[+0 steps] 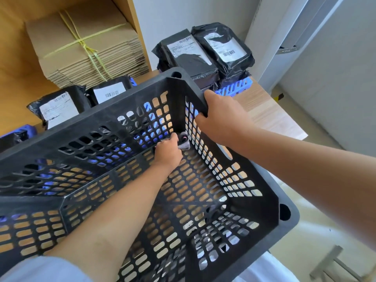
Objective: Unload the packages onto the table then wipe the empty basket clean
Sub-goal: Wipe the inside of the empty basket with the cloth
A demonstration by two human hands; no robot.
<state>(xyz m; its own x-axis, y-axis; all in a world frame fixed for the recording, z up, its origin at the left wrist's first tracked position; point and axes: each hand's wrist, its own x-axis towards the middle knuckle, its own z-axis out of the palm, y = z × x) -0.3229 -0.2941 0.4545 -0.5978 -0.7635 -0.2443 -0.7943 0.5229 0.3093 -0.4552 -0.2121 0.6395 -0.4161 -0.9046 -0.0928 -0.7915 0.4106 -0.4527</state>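
A black slotted plastic basket [130, 110] fills the middle of the view, tilted toward me, with nothing inside but my arm. My left hand [168, 151] reaches deep into its far right corner, shut on a small grey cloth [184, 142] pressed against the basket's floor. My right hand [219, 117] grips the basket's right rim near the far corner. Black packages with white labels lie on the wooden table: two [203, 51] at the back right and two [59, 107] at the left behind the basket.
A tied bundle of flat cardboard boxes [85, 43] sits on a wooden shelf at the back left. Blue plastic baskets [236, 86] lie under the packages. The table edge [284, 127] runs along the right, with floor and a metal frame [333, 263] below.
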